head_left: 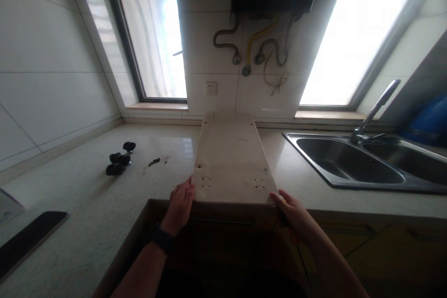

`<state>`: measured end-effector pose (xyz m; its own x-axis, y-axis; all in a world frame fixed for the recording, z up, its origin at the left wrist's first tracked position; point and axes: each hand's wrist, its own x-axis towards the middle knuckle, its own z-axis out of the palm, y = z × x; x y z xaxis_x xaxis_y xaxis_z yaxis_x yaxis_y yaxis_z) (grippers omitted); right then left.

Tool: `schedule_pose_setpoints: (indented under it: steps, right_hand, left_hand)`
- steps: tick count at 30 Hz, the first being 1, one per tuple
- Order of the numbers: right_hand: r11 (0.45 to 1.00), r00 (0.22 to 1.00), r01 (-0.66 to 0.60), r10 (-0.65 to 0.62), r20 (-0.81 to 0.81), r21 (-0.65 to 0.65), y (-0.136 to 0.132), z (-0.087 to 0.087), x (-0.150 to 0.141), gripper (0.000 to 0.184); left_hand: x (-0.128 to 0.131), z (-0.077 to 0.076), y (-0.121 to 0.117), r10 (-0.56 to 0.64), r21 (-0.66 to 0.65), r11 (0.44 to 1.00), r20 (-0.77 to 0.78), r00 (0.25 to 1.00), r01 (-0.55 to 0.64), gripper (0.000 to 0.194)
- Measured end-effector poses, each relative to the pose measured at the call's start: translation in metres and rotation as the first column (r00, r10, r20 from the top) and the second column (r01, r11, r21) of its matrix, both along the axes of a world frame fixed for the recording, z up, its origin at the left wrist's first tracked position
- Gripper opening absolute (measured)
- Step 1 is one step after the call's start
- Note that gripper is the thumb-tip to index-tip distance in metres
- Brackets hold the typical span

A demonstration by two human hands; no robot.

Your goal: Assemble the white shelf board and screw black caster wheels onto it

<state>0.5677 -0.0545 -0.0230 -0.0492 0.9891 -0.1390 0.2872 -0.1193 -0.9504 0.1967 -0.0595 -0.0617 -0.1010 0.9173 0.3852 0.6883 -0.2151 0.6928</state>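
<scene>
A long pale board or box with small screw holes near its corners lies lengthwise on the counter, its far end by the wall. My left hand grips its near left edge, fingers close together along the side; a dark band circles that wrist. At the near right corner, my right hand is closed on the board, thumb on top and the other fingers mostly hidden. Below that hand shows a thin dark shaft with an orange part, too dim to name. Several black caster wheels stand on the counter to the left.
Dark debris lies near the casters. A dark flat object is at the counter's left. On the right is a double sink with a faucet. Pipes hang below a wall unit; a socket sits lower.
</scene>
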Motion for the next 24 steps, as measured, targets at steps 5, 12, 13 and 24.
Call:
schedule_pose_setpoints:
  steps: [5, 12, 13, 24]
  right_hand:
    - [1.0, 1.0, 0.011, -0.011, 0.014, -0.013, -0.002, -0.001, 0.0, 0.054]
    - [1.0, 1.0, -0.006, 0.007, -0.016, 0.01, -0.002, -0.006, 0.0, 0.053]
    - [1.0, 1.0, -0.005, 0.005, -0.012, 0.006, -0.002, -0.005, 0.0, 0.053]
    - [0.999, 0.997, 0.053, -0.053, -0.053, -0.001, -0.004, -0.01, -0.006, 0.054]
  left_hand:
    - [0.001, 0.001, -0.001, 0.006, -0.012, 1.0, 0.007, 1.0, -0.005, 0.061]
    - [0.002, 0.001, 0.0, 0.002, -0.006, 1.0, 0.021, 1.0, -0.002, 0.062]
    - [0.002, 0.001, 0.0, 0.005, -0.007, 1.0, 0.018, 1.0, -0.005, 0.062]
    - [0.002, 0.014, 0.0, -0.006, -0.015, 1.0, -0.021, 1.0, 0.006, 0.055]
